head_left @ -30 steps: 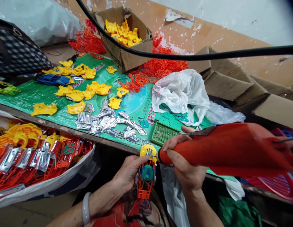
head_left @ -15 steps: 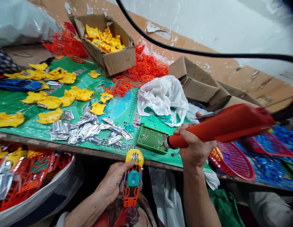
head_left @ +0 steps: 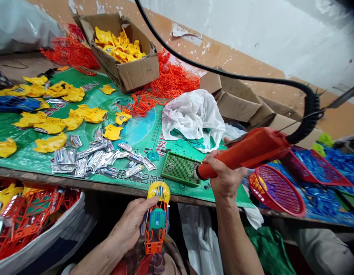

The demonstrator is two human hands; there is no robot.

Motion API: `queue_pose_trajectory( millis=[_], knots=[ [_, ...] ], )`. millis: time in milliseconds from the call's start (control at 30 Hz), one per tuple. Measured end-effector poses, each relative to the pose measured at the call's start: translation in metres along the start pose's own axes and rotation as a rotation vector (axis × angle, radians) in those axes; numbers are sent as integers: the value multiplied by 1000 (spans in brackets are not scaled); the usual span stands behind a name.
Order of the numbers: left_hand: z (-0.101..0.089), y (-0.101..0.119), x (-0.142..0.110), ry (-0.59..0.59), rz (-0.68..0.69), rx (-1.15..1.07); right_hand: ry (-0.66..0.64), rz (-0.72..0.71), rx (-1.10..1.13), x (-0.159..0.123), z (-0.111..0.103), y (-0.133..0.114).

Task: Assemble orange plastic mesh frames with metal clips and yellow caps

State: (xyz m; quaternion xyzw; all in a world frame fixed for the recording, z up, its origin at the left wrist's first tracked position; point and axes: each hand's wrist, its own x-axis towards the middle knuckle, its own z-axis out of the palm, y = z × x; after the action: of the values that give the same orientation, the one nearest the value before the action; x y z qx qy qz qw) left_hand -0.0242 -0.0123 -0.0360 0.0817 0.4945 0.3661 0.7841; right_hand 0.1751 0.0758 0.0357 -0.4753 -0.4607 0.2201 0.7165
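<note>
My left hand [head_left: 134,217] is closed around a toy car body [head_left: 157,219] with a yellow front, a teal middle and an orange lattice frame, held just off the table's front edge. In my right hand [head_left: 227,175] is a red electric screwdriver [head_left: 245,151], its tip down at the right end of a green perforated tray [head_left: 179,166]. The tray's holes carry small screws. A few loose screws lie by the tray's right corner, and a small teal piece [head_left: 153,156] sits to its left.
Silver parts [head_left: 99,158] and yellow shells [head_left: 51,125] spread over the green table. Behind stand a cardboard box [head_left: 137,72] of yellow shells, orange frames [head_left: 177,82] and a white plastic bag [head_left: 191,116]. A red basket [head_left: 291,198] is at right; a black cable [head_left: 222,74] hangs across.
The screwdriver's rear end has swung inward to the left, its tip staying at the tray. The left hand keeps the toy car body in about the same place. The whole view has shifted slightly.
</note>
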Motion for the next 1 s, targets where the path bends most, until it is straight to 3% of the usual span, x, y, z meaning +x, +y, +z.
queue_pose_trajectory(
  millis=[467, 667, 1000],
  knots=[
    [-3, -1, 2, 73, -17, 42, -24, -9, -11, -2, -1, 0],
    [-3, -1, 3, 6, -38, 49, -19, -20, -61, -2, -2, 3],
    [-2, -1, 2, 20, -21, 56, -9, -15, -66, -4, -2, 5]
  ],
)
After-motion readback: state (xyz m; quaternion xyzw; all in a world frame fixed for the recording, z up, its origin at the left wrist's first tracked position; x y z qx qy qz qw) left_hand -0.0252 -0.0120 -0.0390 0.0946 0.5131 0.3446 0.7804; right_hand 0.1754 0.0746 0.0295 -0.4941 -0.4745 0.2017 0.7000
